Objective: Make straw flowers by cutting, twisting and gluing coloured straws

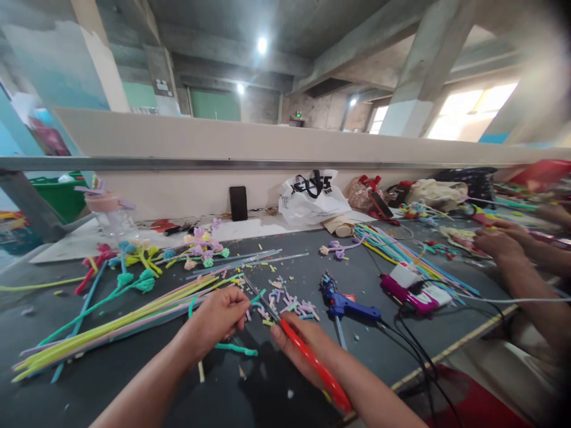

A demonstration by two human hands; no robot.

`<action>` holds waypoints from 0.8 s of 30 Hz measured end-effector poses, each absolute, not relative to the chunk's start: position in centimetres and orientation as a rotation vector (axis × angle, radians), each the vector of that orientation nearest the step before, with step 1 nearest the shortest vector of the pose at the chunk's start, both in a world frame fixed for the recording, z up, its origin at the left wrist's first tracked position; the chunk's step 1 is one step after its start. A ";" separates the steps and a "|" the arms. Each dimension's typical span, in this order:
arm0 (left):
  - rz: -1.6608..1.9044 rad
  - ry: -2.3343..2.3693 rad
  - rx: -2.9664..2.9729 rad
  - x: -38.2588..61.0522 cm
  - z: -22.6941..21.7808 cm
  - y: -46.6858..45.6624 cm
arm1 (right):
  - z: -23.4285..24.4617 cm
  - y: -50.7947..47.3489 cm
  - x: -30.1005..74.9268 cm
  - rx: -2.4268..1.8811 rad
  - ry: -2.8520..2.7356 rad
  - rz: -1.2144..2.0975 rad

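Nearest, the right hand (319,337) wraps around a red-handled tool (311,359), its metal end pointing far and left. To its left, the left hand (217,321) pinches a teal fuzzy stem (238,349) above the bench (214,395). Beyond lie short cut pieces (294,300); farther off stands a black phone (238,203).

Taking the blue glue gun (350,306) on the counter (382,352) as reference: to its left, the right hand (307,339) grips a red-handled tool (311,359). Farther left, the left hand (220,318) has its fingers closed on a green stem (236,348). Short pieces (292,298) lie just left of the glue gun; a white bag (307,205) stands behind. Right: a magenta device (408,297), then a co-worker's hand (496,242).
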State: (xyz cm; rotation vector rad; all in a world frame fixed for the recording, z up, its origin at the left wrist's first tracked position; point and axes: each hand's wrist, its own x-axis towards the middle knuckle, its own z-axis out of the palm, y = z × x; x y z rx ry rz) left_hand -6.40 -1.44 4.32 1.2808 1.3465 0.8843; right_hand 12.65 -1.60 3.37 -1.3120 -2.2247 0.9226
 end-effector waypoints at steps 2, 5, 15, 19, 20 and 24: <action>0.922 1.330 1.270 -6.4 4.2 -1.4 | 3.5 -1.7 12.8 -1.322 -2.150 1.009; 1.000 1.281 1.256 -6.6 4.2 -1.2 | 3.8 -1.9 13.2 -1.348 -2.041 1.099; 1.030 1.171 1.247 -6.6 3.3 -1.1 | 4.0 -3.1 12.4 -1.311 -2.280 0.780; 1.016 1.179 1.219 -6.8 3.3 -1.0 | 4.2 -3.3 12.3 -1.365 -2.256 0.772; 1.022 1.170 1.225 -6.8 3.3 -1.0 | 4.3 -3.4 12.3 -1.367 -2.251 0.764; 1.033 1.150 1.236 -6.7 3.3 -1.0 | 4.6 -3.8 12.5 -1.370 -2.252 0.784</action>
